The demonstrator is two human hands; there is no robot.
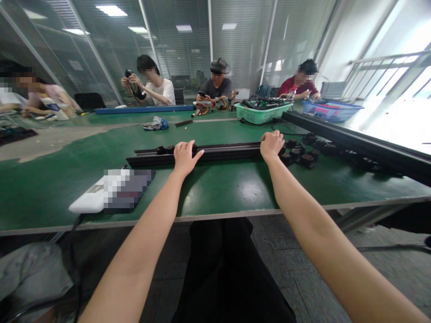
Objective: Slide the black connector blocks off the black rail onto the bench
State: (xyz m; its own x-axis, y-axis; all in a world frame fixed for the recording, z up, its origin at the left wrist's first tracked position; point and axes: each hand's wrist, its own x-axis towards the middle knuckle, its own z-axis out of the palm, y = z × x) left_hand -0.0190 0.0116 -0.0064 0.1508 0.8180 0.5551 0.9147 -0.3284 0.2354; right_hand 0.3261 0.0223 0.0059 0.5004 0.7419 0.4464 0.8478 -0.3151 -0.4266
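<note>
The left hand (pixel 184 159) is laid palm-down on a black aluminium extrusion rail (pixel 225 152), its fingers (pixel 186 149) spread and unclenched and its thumb stretched out to the side, so the rail appears to be rested on rather than gripped. The right hand (pixel 271 146) is placed at the rail's right end, with its fingers (pixel 272 137) bent over the top edge; whether they are grasping it cannot be told from this view. The rail is lying across the green surface (pixel 222 193), with black fittings (pixel 164 149) seated along it just beside the left hand. A white device (pixel 111 190), mostly pixelated, is lying nearer the front edge. More black mounts (pixel 298 154) are clustered just beyond the right hand, beside a second long black rail (pixel 363 146). Farther off, a crumpled blue cloth (pixel 156 123), a green plastic basket (pixel 262 113) of cables and a blue basket (pixel 332 111) are set out, and co-workers are seated beyond them.
</note>
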